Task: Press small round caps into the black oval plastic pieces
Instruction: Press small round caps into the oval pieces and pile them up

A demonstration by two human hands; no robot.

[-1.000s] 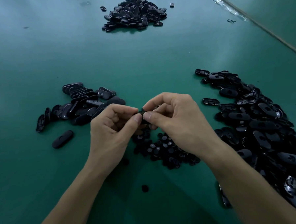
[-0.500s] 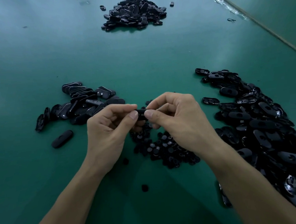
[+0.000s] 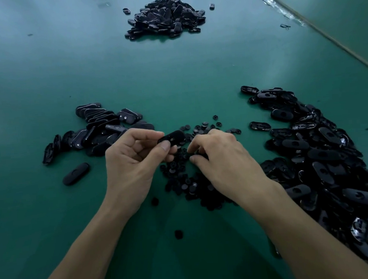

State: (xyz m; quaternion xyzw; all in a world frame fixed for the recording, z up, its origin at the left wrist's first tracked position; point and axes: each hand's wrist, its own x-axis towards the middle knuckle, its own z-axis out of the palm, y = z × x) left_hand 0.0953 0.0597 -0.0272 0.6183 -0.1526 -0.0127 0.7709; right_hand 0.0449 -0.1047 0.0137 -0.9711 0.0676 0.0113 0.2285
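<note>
- The left hand (image 3: 135, 163) pinches one black oval plastic piece (image 3: 172, 136). Its thumb lies on the piece's near end, and its curled fingers (image 3: 144, 135) close over the far edge and underneath.
- The held piece is lifted clear of the green counter (image 3: 46, 61). Its long axis runs from about 8 o'clock to 2 o'clock, and its free end points toward the right hand.
- The right hand (image 3: 224, 160) is knuckles-up at 3 o'clock of the left hand, close to it but not touching.
- Its fingers (image 3: 197, 143) are curled down with the tips in the heap of small round black caps (image 3: 181, 182). The thumb tip and forefinger tip are nearly closed, but I cannot tell whether a cap is between them.
- The cap heap lies on the counter under and between both hands and thins out toward 1 o'clock.
- Two stray caps lie apart at 6 o'clock of the heap, one nearer it (image 3: 154, 201) and one farther off (image 3: 178, 234).
- A row of stacked oval pieces (image 3: 101, 128) sits at 10 o'clock of the left hand, with a single oval piece (image 3: 76, 173) lying alone at 9 o'clock.
- A broad loose pile of oval pieces (image 3: 320, 157) spreads at 3 o'clock of the right hand.
- A far heap of black pieces (image 3: 166, 16) sits at 12 o'clock, well apart.
</note>
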